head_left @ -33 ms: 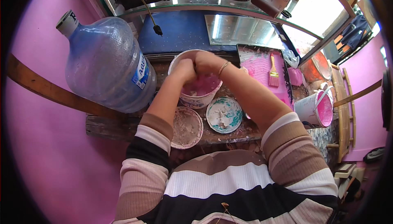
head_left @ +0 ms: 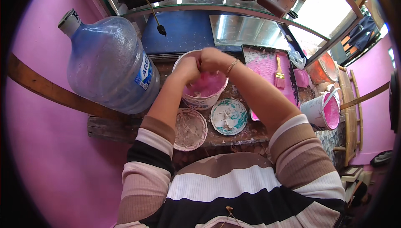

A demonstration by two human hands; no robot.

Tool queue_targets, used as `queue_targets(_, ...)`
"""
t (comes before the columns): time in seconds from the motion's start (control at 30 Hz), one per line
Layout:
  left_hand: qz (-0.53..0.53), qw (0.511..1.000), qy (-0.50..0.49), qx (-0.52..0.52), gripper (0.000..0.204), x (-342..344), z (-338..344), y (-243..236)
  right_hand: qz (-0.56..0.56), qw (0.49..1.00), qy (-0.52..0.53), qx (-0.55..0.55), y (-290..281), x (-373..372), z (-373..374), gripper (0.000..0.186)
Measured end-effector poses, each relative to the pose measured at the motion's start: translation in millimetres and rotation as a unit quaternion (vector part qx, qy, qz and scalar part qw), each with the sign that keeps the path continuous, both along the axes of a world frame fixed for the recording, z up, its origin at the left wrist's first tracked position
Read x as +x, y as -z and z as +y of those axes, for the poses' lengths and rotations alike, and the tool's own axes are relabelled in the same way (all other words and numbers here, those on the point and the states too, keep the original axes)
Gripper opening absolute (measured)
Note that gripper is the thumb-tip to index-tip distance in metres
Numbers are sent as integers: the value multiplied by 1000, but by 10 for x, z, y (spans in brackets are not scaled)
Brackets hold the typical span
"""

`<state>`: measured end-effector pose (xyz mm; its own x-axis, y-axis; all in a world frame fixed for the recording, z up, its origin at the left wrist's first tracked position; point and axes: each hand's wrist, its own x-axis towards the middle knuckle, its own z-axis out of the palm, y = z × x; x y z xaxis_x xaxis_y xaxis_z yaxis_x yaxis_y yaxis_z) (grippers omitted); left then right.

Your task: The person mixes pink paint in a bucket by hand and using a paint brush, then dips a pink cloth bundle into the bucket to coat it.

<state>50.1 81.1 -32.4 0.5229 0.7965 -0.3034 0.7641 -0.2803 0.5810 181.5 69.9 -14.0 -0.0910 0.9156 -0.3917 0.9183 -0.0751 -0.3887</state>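
Note:
A white bucket [head_left: 201, 102] with pink liquid in it stands on the wooden bench in front of me. Over its mouth, my left hand [head_left: 189, 68] and my right hand [head_left: 213, 60] are closed and pressed together. The fingers curl away from view, and what they grip is hidden. Just below them shows a bit of bright pink, too blurred to name. Nearer me, a round tub [head_left: 191, 130] with a grey-brown crusted inside sits beside a white lid [head_left: 228, 117] smeared with teal paint.
At left stands a large clear water jug [head_left: 106, 69]. To the right lie a pink-coated paint tray [head_left: 267, 67] with a paintbrush [head_left: 279, 75] on it and a tilted white pail [head_left: 319, 111], pink inside. A cable plug [head_left: 161, 30] hangs under the glass shelf [head_left: 196, 6].
Both hands have risen slightly over the bucket, and the right hand's knuckles have tilted upward. The bench items look unmoved.

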Motion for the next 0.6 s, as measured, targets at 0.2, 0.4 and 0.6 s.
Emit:
queue_targets(0.2,-189,977,-62,-76,18,-285,-20,-835,106,992,-43,49,-893,234,-160,17)
queue_targets(0.4,-288,954,-33,-73,19,-318,-91,-1090,183,978,-12,97,-1127,288,-342,14)
queue_targets(0.6,-253,964,-81,-26,12,-202,-120,-691,122,987,-16,99,-715,251,-362,16)
